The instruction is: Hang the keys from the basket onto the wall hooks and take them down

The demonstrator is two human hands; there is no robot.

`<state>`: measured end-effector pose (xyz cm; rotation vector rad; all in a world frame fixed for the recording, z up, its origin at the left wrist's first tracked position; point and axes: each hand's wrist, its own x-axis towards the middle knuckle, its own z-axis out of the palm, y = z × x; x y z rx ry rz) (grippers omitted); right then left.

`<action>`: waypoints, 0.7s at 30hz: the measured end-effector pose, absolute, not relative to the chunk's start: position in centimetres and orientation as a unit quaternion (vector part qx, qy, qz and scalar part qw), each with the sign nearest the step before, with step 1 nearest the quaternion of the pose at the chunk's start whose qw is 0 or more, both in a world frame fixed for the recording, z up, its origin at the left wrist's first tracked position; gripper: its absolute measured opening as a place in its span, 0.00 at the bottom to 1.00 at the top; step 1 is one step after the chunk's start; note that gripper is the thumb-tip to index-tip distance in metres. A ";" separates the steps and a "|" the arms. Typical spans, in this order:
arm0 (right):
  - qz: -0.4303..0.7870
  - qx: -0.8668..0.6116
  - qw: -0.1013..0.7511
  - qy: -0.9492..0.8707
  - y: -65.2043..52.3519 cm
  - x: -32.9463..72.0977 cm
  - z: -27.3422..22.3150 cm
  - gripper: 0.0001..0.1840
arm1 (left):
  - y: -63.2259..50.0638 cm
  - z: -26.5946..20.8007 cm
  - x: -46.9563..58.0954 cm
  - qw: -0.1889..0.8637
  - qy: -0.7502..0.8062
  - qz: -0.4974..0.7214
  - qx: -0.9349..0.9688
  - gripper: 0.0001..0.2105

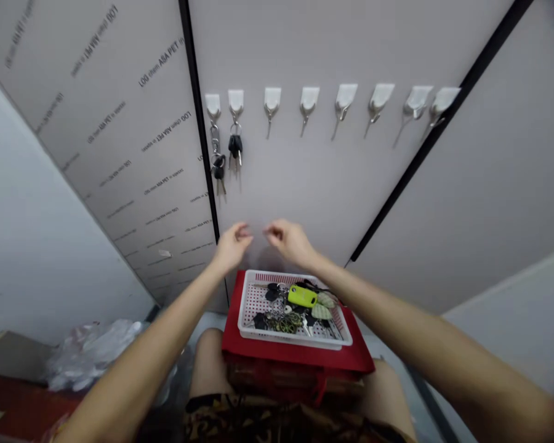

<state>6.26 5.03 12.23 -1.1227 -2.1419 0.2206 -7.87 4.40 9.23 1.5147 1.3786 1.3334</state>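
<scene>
Two leftmost of eight wall hooks [309, 97] bore hanging keys [235, 145]; six carried none. More keys [287, 324] lay unhung in the white basket [286, 340]. Left hand [234, 245] and right hand [289, 240] stood apart beyond it, fingers curled, nothing visibly held; blur: could not tell whether fingertips met.

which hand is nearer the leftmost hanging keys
Left. The left hand is below the leftmost keys, slightly to their right; the right hand is also below them but farther right.
</scene>
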 end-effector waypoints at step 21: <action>0.064 -0.423 -0.060 -0.902 -1.9 10.9 2.9 0.13 | -0.6 1.6 -3.9 0.144 0.501 -0.057 0.852 0.12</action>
